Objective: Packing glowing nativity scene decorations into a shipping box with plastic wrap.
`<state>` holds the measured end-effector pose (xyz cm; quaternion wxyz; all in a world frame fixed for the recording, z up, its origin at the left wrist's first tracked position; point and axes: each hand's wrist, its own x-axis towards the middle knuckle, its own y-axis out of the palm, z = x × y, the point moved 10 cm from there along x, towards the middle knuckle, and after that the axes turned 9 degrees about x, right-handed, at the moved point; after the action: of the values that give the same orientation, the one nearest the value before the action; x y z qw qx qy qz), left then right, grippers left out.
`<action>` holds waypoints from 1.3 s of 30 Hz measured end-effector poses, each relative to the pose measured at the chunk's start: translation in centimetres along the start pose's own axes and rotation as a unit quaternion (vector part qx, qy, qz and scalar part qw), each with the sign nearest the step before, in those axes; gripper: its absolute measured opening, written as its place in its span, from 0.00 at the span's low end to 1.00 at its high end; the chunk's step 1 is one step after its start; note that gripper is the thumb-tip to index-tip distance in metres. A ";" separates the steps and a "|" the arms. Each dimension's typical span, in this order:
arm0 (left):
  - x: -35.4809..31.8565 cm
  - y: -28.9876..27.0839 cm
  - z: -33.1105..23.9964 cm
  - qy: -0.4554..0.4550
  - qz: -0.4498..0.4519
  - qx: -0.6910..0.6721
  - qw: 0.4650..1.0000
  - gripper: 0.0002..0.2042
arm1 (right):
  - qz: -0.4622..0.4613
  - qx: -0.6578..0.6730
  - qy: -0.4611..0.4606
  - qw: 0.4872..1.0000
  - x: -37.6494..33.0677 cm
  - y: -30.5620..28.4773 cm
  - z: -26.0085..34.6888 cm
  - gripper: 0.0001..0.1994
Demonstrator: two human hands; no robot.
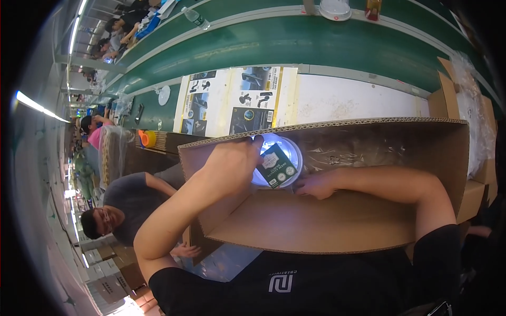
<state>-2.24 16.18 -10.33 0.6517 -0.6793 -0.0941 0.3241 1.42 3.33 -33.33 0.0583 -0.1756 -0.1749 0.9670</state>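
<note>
A round, clear-and-white dome [298,156] glows with white light inside an open cardboard box [316,218]. On its upper face is a dark green printed label [278,167]. My left hand [236,160] is closed at the dome's upper left rim, its fingers curled and partly hidden. At the lower right edge of the dome, my right hand [319,184] grips with bent fingers. Clear plastic film [350,152] lies in the box to the right of the dome.
Printed cardboard sheets [232,102] lie beyond the box, beside a green conveyor [263,47]. A similar dome [335,9] and a plastic bottle [195,18] stand farther off. An orange tape dispenser [147,138] is at left. A co-worker [129,208] is close on the left; cartons [477,197] stand right.
</note>
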 end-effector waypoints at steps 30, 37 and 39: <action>-1.7 -3.4 0.8 -0.083 -0.028 -0.029 0.996 0.13 | -0.097 0.190 0.006 0.977 4.9 -1.3 0.2 0.29; -2.0 -1.0 0.9 -0.074 -0.010 -0.029 0.997 0.12 | -0.041 0.116 -0.035 0.992 2.1 -0.9 4.6 0.33; -1.6 0.1 0.9 -0.072 0.003 -0.028 0.997 0.12 | -0.052 0.116 -0.066 0.990 1.6 -0.3 4.0 0.32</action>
<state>-4.00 16.03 -9.84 0.6230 -0.6726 -0.1478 0.3710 -1.53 2.63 -30.18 0.1165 -0.0939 -0.0744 0.9859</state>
